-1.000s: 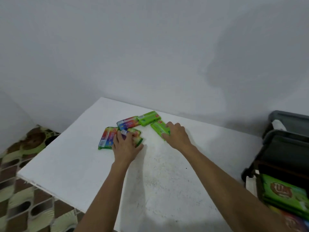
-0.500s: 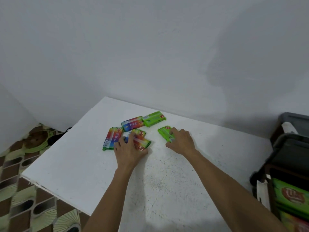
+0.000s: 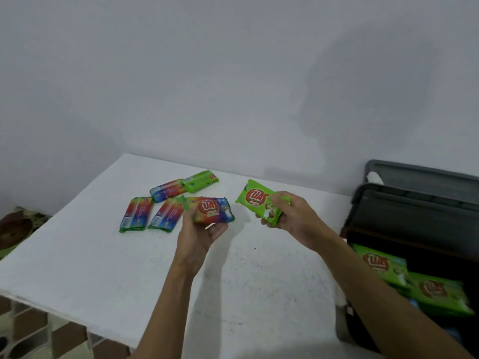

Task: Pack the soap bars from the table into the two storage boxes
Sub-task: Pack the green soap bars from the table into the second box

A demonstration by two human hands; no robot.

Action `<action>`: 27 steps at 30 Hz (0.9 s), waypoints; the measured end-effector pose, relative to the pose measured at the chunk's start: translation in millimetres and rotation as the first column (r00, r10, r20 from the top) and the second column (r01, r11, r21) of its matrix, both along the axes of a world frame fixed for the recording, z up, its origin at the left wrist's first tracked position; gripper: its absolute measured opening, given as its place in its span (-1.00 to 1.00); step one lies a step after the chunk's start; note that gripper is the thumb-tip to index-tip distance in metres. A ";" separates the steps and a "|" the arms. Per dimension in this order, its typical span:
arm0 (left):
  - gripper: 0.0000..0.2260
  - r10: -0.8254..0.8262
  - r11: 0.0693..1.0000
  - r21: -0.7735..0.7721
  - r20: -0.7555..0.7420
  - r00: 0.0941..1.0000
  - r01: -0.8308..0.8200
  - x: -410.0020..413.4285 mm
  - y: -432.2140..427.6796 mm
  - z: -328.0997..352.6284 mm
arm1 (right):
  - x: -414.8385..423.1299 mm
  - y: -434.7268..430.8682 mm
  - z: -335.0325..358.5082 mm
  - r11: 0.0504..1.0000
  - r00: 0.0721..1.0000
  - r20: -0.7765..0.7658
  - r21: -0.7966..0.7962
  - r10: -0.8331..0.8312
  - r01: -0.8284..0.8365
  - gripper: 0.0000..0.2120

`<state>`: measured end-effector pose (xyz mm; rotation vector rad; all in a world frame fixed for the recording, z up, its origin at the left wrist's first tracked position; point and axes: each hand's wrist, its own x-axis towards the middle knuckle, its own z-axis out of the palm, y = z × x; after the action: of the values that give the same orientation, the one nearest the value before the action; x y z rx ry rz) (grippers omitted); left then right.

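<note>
My left hand [image 3: 199, 234] holds a rainbow-wrapped soap bar [image 3: 211, 209] face up above the white table [image 3: 77, 268]. To its right my right hand [image 3: 293, 216] grips a green-wrapped soap bar [image 3: 255, 199], also lifted off the table. Several bars lie on the table behind my left hand: a rainbow one [image 3: 136, 213] at the left, a second [image 3: 166, 215] beside it, a third [image 3: 167, 190] farther back, and a green one [image 3: 201, 180] touching its end. A dark storage box [image 3: 414, 218] at the right holds green bars [image 3: 381, 264].
A second dark box [image 3: 420, 174] stands behind the first against the grey wall. The table's near-left edge drops to a patterned tile floor [image 3: 23, 330]. A brown and green object [image 3: 15, 229] lies on the floor at the left.
Both hands were pressed flat on bars on the table; now each has lifted one bar and turned it face up. The camera view has shifted slightly left.
</note>
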<state>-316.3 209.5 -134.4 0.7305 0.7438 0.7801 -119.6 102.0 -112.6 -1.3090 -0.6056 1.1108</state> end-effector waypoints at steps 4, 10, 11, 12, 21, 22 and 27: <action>-0.73 -0.053 0.990 0.129 -0.066 0.996 0.061 22.7 -31.0 9.0 | 14.2 -46.5 17.3 0.998 0.993 0.097 0.034 -0.062 0.059 -0.82; -0.67 -0.135 0.920 0.359 -0.080 0.988 0.155 56.9 -72.9 19.3 | 45.6 -117.0 36.3 0.956 0.885 0.361 0.112 -0.293 0.271 -0.73; -0.65 -0.143 0.905 0.390 -0.094 0.985 0.169 63.2 -81.7 20.2 | 51.3 -129.7 38.2 0.950 0.867 0.387 0.133 -0.312 0.283 -0.69; -0.63 -0.150 0.893 0.413 -0.100 0.984 0.178 69.2 -91.3 20.8 | 56.3 -142.8 39.5 0.945 0.853 0.407 0.147 -0.328 0.293 -0.67; -0.68 -0.175 0.847 0.485 -0.134 0.975 0.219 120.4 -167.5 16.8 | 84.1 -238.2 36.2 0.858 0.644 0.577 0.239 -0.502 0.455 -0.88; -0.72 -0.173 0.841 0.491 -0.151 0.973 0.226 125.5 -173.1 15.5 | 86.9 -246.9 34.0 0.853 0.627 0.592 0.233 -0.506 0.467 -0.88; -0.75 -0.179 0.821 0.504 -0.219 0.959 0.268 144.2 -196.7 10.9 | 98.5 -281.7 22.1 0.797 0.615 0.552 0.167 -0.563 0.580 -0.86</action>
<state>-172.1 12.8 -123.5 1.3755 0.5703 0.7172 -21.1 -179.7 -90.5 -1.7219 -0.5385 0.1606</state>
